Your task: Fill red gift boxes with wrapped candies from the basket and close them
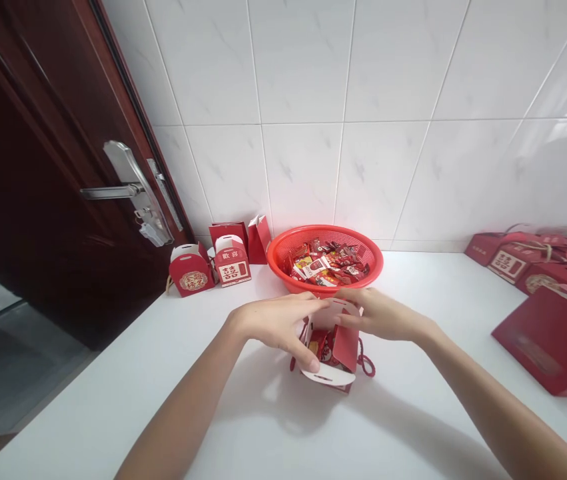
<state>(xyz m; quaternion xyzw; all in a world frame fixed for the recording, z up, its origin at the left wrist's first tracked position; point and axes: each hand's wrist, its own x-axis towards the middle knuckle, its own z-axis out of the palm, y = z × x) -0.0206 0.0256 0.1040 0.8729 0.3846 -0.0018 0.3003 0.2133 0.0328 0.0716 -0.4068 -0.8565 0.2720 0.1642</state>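
An open red gift box (346, 347) with white-lined flaps stands on the white table in front of me. Small wrapped sweets in red packaging lie inside it, and dark red cord loops stick out at its sides. My left hand (276, 325) spans the box from the left, its thumb on the near white flap and its fingers by the far flap. From the right, my right hand (380, 317) has its fingers on the far flap and near the raised right side flap. Its fingertips are partly hidden.
Behind the box is a red plastic basket (276, 257) of wrapped sweets. Two closed red boxes (192, 269) and red paper bags (260, 240) stand at the back left. More red boxes (518, 260) and a larger red bag (550, 340) are on the right. A door handle (113, 192) shows at left.
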